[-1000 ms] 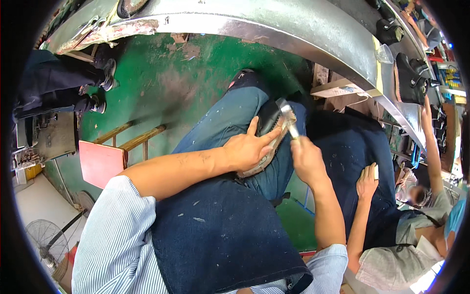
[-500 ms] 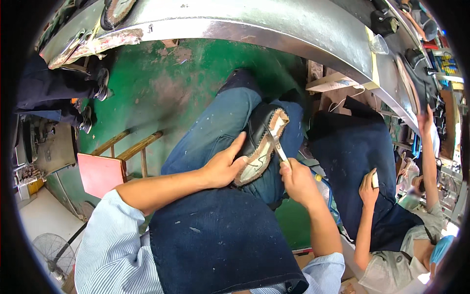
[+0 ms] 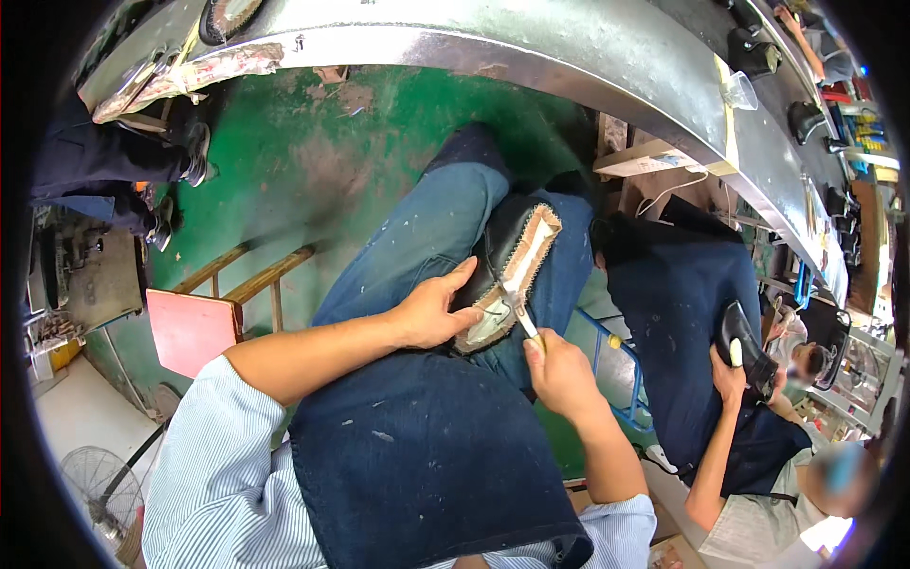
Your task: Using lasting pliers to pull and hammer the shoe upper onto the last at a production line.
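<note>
Sole side up, a black shoe without an outsole lies across my lap, a jagged tan edge and white middle showing on its bottom. My left hand grips its left side, thumb and forefinger spread against the upper. My right hand is closed round the pale handle of a hammer. The hammer's slim metal head is over the sole, towards its nearer end; whether it touches cannot be made out. A dark blue apron covers my body below the shoe.
A metal workbench curves across the far side, with another unsoled shoe on it. To the left are a pink-topped stool and a fan. At right, a seated co-worker holds a black shoe; a blue metal frame stands between us.
My right hand and the hammer have come nearer along the sole, baring its far half. My left hand stays on the shoe. The co-worker has brought a black shoe from the bench to their lap.
</note>
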A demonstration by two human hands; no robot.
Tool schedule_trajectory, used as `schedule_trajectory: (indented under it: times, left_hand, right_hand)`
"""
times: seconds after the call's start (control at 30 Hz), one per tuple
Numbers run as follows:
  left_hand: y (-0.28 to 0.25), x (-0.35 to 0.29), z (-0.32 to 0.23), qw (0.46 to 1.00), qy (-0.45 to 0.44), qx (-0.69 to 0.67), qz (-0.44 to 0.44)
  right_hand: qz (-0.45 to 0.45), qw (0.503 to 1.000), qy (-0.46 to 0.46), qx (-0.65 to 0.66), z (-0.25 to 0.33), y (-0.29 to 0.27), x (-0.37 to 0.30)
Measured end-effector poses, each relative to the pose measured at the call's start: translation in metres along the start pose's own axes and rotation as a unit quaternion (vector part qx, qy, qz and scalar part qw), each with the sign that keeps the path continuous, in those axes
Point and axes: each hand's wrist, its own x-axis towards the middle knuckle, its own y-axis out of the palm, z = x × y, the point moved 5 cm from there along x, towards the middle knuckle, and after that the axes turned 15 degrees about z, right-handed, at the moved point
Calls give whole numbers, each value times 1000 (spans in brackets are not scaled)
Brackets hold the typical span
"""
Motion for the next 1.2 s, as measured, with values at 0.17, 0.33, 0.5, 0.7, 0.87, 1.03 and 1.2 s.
schedule_trajectory:
  times: [0.17,0.33,0.5,0.7,0.87,1.03,1.2]
  left_hand:
    - [-1,2,10,1000,15,-8,22]
    - [0,-3,1,995,-2,-92,32]
    - [-10,10,-25,984,-116,131,20]
    - [-31,48,-13,981,-153,42,-112]
    - [-50,36,-47,975,-121,-181,-39]
    - [-37,17,-84,974,208,92,-9]
    - [-27,47,-59,980,177,77,53]
  right_hand:
    - [-36,998,-17,48,3,6,-6]
    - [31,985,16,166,-8,-5,-8]
    - [-15,983,15,183,-23,7,24]
    - [-87,966,52,237,-38,40,-29]
    - [-101,994,-16,-27,-7,37,-47]
    - [-238,893,-149,352,6,-10,-2]
    - [-135,904,-229,336,7,-5,65]
